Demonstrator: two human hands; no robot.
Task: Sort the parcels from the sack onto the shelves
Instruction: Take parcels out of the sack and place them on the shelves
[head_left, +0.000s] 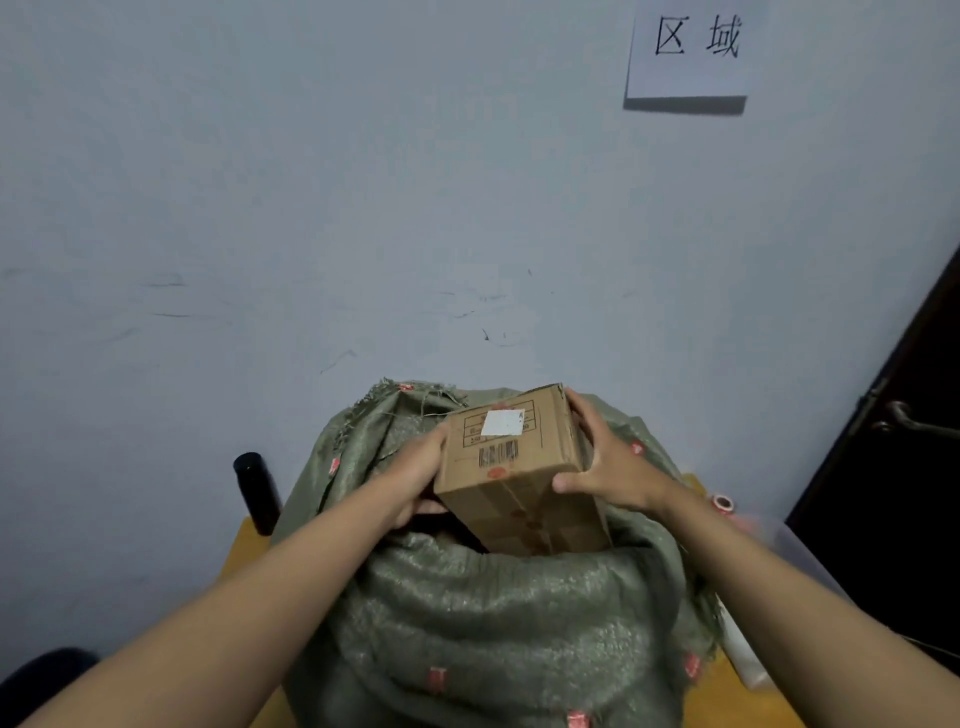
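A cardboard parcel (511, 462) is held half out of the mouth of a green woven sack (498, 623), which stands on a yellow desk (244, 545) against a pale wall. The box is gripped from both sides: the left hand (415, 475) is curled round its left edge, with the thumb on the near face, and the right hand (615, 467) is wrapped round the right side, its fingers reaching up along the far corner and the thumb pressed on the front edge. This two-sided grip seems chosen because the box is long and its lower end is still sunk in the sack, so it is best drawn up squarely rather than tilted. The face with the white label (503, 422) and barcode (498, 454) is turned upward toward the camera, probably so that it can be read for sorting. No shelves are in view, so the parcel is judged to be at the lifting-out step. A black flask (254, 491) stands just left of the sack, a paper sign (691, 49) is fixed to the wall above, and a dark door (893, 441) is seen at the right.
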